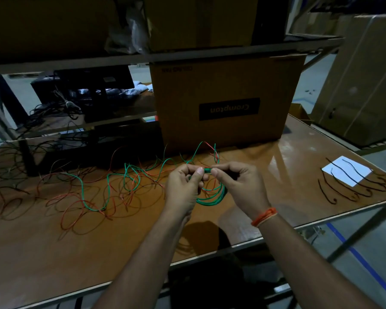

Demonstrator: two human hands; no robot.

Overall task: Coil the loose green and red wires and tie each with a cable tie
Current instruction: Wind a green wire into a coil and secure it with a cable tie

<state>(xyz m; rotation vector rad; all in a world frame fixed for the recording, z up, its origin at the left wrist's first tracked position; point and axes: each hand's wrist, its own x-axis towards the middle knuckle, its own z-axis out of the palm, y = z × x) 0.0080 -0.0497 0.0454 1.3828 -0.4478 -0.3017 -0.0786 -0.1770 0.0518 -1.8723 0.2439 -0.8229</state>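
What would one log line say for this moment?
step: coiling | left hand + right hand: pinch green wire coil | cable ties: untouched

- We cannot see the top of the green coil [212, 198]: the fingertips of both hands cover it.
- The loose wires [94, 190] run into shadow at the counter [276, 175] far left, and we lose their ends.
- The box [227, 101] top hides behind the shelf rail [143, 56].
- The black ties [352, 186] are too small to make out.
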